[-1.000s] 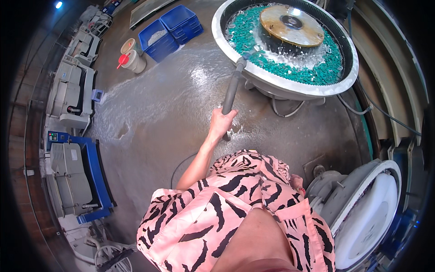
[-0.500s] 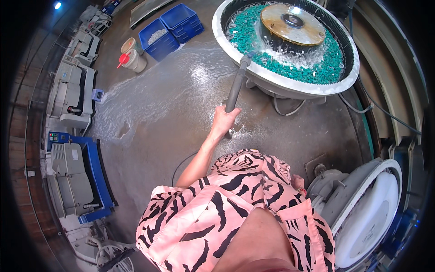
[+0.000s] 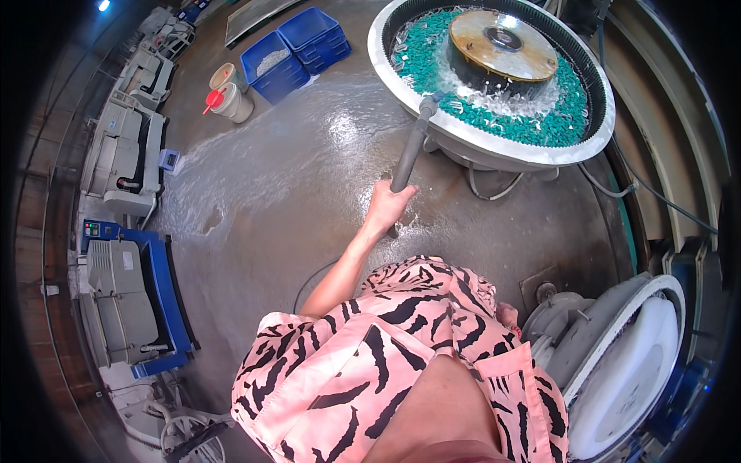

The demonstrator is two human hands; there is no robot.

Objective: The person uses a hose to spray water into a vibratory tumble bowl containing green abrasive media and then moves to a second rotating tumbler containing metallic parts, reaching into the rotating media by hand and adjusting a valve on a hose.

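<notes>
My left hand is wrapped around a grey water hose wand, which slants up and away from me. The wand's tip is at the near rim of a round vibratory tumbler bowl. Water splashes over the green tumbling chips and the small clear or metallic pieces among them. A rusty round lid caps the bowl's middle column. Low at my right side, my right hand shows only in part beside my shirt, with a red band at the wrist; its fingers are mostly hidden.
Blue crates and pale buckets, one with a red scoop, stand at the far left. Grey machines line the left wall. A second round bowl machine is close on my right. Wet concrete floor lies between them.
The view has shifted slightly, so everything sits a little lower and to the right. My left hand keeps its hold on the hose wand, and water still splashes in the bowl.
</notes>
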